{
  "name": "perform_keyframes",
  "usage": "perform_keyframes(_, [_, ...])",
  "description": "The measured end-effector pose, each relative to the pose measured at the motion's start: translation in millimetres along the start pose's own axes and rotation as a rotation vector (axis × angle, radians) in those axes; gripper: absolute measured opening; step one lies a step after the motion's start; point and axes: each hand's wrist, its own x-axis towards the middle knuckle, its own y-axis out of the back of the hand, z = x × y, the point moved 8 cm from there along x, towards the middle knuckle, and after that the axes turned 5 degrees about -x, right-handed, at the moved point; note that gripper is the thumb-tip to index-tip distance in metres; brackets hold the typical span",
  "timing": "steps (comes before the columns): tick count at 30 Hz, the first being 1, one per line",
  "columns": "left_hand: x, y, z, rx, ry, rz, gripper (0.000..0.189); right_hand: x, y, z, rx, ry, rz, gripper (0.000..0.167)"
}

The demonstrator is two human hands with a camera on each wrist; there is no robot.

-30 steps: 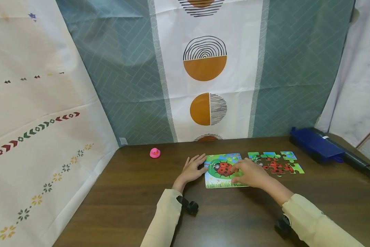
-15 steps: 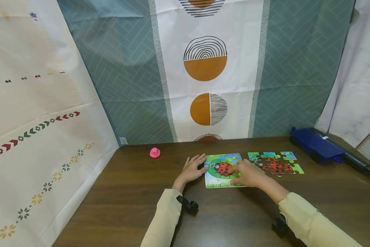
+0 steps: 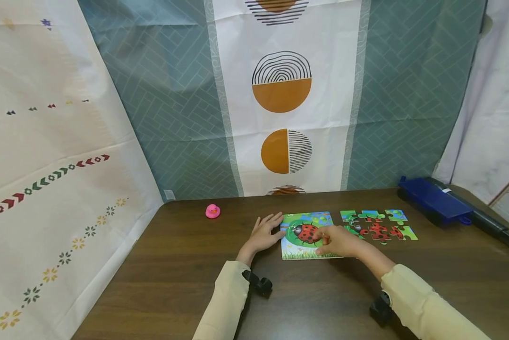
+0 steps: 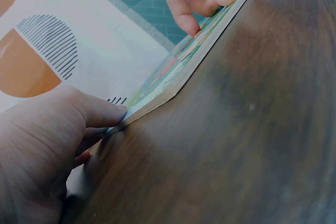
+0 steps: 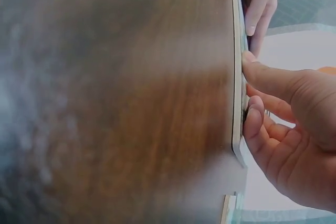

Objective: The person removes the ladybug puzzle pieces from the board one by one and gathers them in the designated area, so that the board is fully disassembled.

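Observation:
A flat puzzle board (image 3: 299, 250) with a red ladybug on a green leaf lies on the brown table. My left hand (image 3: 263, 234) rests at its left edge, fingers spread; in the left wrist view the thumb (image 4: 107, 113) touches the board's rim. Over the board's right half is my right hand (image 3: 338, 242). Its thumb and index finger are apart, tips down at the picture, and the other fingers bend inward. Whether a piece sits between those tips cannot be made out. Loose ladybug puzzle pieces (image 3: 378, 231) lie right of the board, partly behind the right hand.
A pink rubber duck (image 3: 213, 211) stands at the back left of the table. At the back right lie a blue dustpan-like tray (image 3: 435, 198) and a long black object (image 3: 490, 226). Patterned cloths (image 3: 178, 118) hang behind and beside the table.
My right hand has shifted slightly left across the board, its forearm moving with it. The left hand, the board and the loose pieces stay where they were.

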Motion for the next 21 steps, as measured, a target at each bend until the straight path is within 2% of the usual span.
perform_keyframes(14, [2.3, -1.9, -5.3, 0.017, -0.009, 0.001, 0.057, -0.6, -4.8, -0.1, 0.126, -0.014, -0.026, 0.031])
perform_keyframes(21, [3.2, -3.5, -4.8, 0.03, -0.009, 0.009, 0.056, -4.0, -3.7, 4.4, 0.209, 0.032, -0.007, 0.036])
